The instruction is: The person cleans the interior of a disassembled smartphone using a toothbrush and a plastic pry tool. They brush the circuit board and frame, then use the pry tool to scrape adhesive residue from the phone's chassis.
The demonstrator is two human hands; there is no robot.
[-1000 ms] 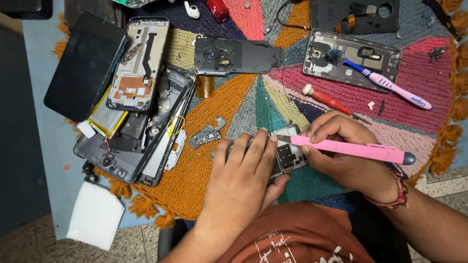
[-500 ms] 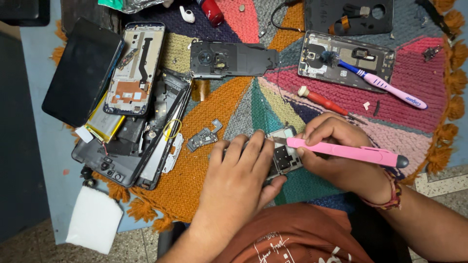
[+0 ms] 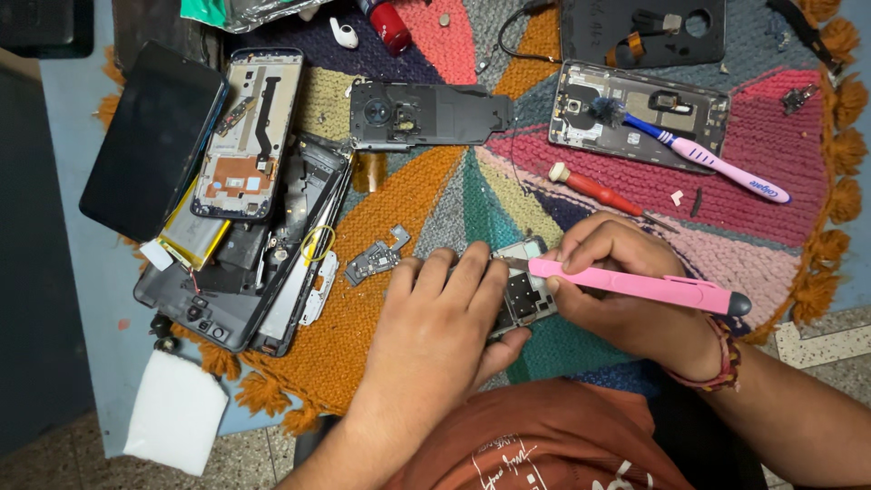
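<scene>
Nearest the body: left hand lies flat, fingers together, pinning a small circuit board to the woven mat.
Beside it: right hand pinches a pink craft knife, tip on the board.
Mid-mat: red screwdriver.
Far edge: toothbrush resting on an opened phone frame.

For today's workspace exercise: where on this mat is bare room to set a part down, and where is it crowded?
Free: the orange wedge between the black camera cover and the small loose board; the pink patch below the toothbrush. Crowded: the stacked phone frames at left, and around both hands.
</scene>
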